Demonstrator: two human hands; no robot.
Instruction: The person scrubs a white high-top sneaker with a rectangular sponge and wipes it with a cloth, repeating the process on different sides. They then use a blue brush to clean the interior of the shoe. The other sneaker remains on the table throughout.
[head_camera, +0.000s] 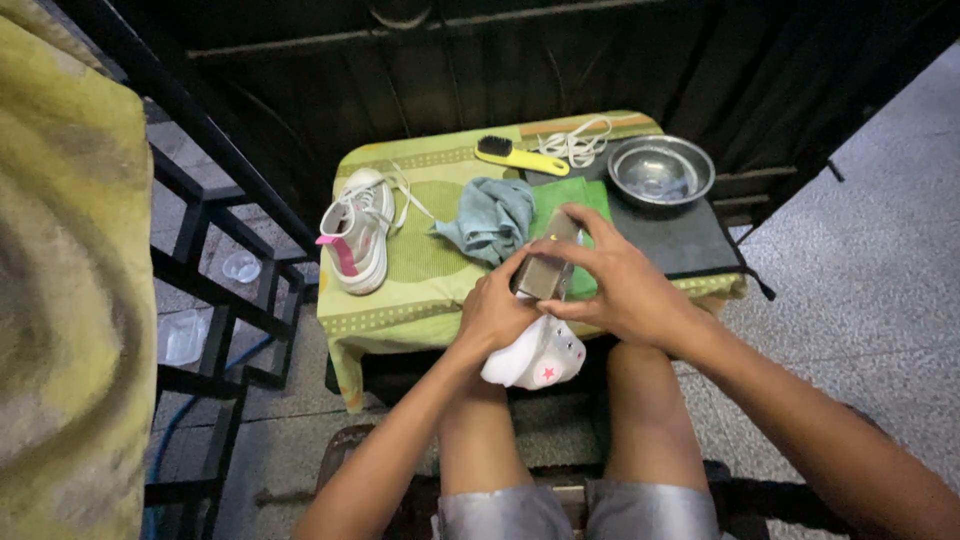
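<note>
While the person sits at a low table (400, 300) covered with one green patterned cloth, both hands are occupied over its front edge, above the bare knees. One white sneaker (540, 358), marked with a small pink star, is held there sole upward, its toe hanging below the table edge between the knees. The left hand (492, 312) is closed around the shoe from the left side, fingers wrapped under it. The right hand (612, 280) is curled over the top, fingers bent and pressing on the grey sole (545, 270); whether it also holds a small tool I cannot tell. Count of footwear: two, the second being a matching white sneaker with pink trim (355, 240) lying on the left part of the table, well apart from the hands, its lace trailing loose. Count of cloths on the table: two, one crumpled blue-grey rag (492, 218) just behind the hands and one flat green cloth (568, 195) beside it. One yellow-handled brush (520, 156) with dark bristles lies at the back. One loose white shoelace (578, 146) is bundled near it. One empty-looking metal bowl (661, 170) stands on one dark mat (680, 240) at the right rear corner.
</note>
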